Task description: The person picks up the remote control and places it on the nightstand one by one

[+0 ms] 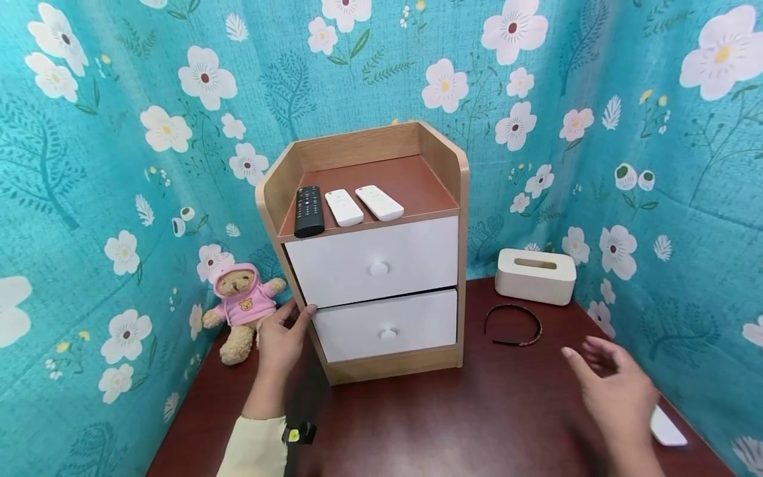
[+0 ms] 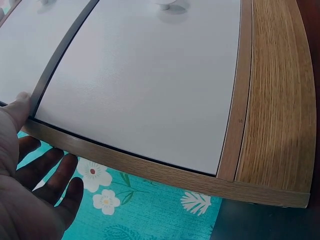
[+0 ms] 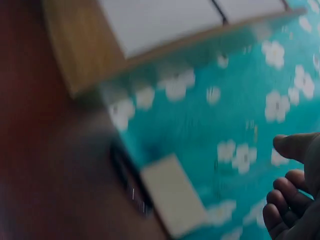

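Note:
A small wood-framed cabinet (image 1: 461, 291) stands on the table, with a white upper drawer (image 1: 334, 271) and a white lower drawer (image 1: 352, 331), each with a round knob. My left hand (image 1: 283, 341) is at its left front edge. In the left wrist view the thumb (image 2: 21, 106) touches the front edge beside the gap between the drawers, while the fingers (image 2: 62, 175) spread loosely along the outer side. Over the table's right side hovers my right hand (image 1: 620, 391), fingers loosely bent around nothing. A white flat object (image 1: 667, 427) is partly hidden beyond it.
On the cabinet top lie a black remote (image 1: 308, 212) and two white remotes (image 1: 344, 207). A teddy bear in a pink hoodie (image 1: 244, 308) sits at the left. A headband (image 1: 536, 331) and a white tissue box (image 1: 535, 281) are on the right. Floral curtains (image 1: 381, 79) surround the table.

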### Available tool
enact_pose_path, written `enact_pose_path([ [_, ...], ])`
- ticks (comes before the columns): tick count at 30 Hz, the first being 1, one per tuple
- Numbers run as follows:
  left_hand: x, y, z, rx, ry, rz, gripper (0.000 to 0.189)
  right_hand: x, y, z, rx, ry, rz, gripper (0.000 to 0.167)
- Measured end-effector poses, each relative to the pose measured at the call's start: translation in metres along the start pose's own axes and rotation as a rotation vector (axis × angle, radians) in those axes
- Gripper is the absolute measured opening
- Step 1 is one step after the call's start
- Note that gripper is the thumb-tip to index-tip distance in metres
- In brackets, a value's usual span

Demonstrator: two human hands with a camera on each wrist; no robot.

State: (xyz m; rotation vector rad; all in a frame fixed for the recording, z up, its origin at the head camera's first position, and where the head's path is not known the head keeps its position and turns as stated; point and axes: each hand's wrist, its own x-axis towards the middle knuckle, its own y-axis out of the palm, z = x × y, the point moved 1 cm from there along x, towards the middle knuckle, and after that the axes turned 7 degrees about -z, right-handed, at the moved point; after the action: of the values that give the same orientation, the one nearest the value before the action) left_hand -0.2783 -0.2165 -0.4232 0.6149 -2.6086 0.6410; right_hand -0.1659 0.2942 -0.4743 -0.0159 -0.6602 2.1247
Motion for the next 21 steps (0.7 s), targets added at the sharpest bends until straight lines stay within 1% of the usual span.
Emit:
enact_pose_path([
  [4,-0.001,0.000,0.000,0.001,-0.012,0.009,0.042,0.015,-0.017,-0.032,-0.130,0.071,0.027,0.080],
  [8,-0.001,0.000,0.000,0.001,-0.013,0.004,0.042,0.022,-0.029,-0.054,-0.224,0.103,0.069,0.084],
  [11,-0.001,0.000,-0.001,0.000,-0.010,-0.006,0.041,0.024,-0.031,-0.070,-0.294,0.131,0.083,0.083],
  [13,0.000,0.000,-0.001,0.000,-0.008,-0.008,0.041,0.025,-0.031,-0.079,-0.344,0.144,0.073,0.079],
  [17,0.000,0.000,0.000,0.014,-0.010,-0.003,0.042,0.026,-0.029,-0.096,-0.413,0.180,0.065,0.076],
  [19,-0.001,0.000,0.000,0.025,-0.012,-0.001,0.042,0.027,-0.029,-0.102,-0.440,0.193,0.075,0.078],
  [21,-0.002,0.000,0.001,0.026,-0.014,0.000,0.042,0.029,-0.028,-0.106,-0.472,0.209,0.102,0.081],
])
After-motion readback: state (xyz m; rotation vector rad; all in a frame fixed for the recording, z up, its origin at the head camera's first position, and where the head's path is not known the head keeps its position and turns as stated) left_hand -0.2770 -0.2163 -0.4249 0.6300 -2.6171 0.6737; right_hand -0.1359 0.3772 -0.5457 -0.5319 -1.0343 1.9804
